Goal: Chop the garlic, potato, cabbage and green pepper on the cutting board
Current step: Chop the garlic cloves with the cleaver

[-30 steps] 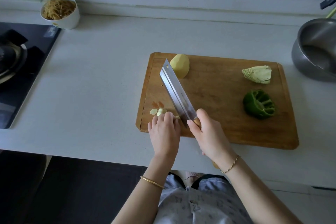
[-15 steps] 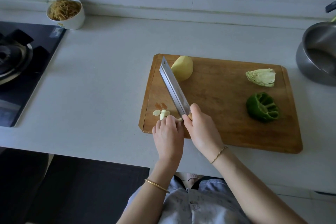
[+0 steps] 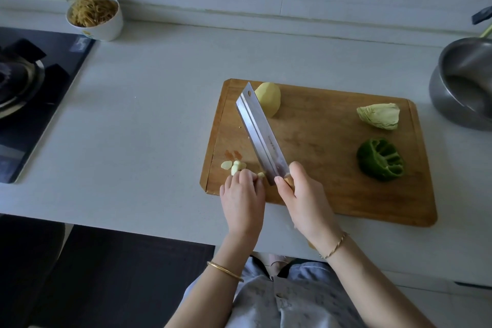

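Observation:
A wooden cutting board (image 3: 332,168) lies on the pale counter. My right hand (image 3: 303,197) grips the wooden handle of a cleaver (image 3: 259,130), whose blade runs toward the board's far left corner. My left hand (image 3: 243,194) has its fingertips curled down on a piece of garlic (image 3: 261,175) at the board's near left corner. Cut garlic slices (image 3: 233,165) lie just beyond those fingers. A peeled potato (image 3: 270,98) sits at the far left of the board, partly behind the blade tip. A cabbage wedge (image 3: 379,116) and a green pepper half (image 3: 380,159) lie on the right.
A steel pot (image 3: 463,82) stands off the board's right end. A white bowl of noodles (image 3: 95,17) sits by the back wall at left. The black gas stove (image 3: 29,93) fills the left side. The counter's front edge runs just below my wrists.
The cleaver's blade has shifted slightly along the garlic as my right hand moves on the handle. More slices lie beyond my left fingers. The camera view has drifted.

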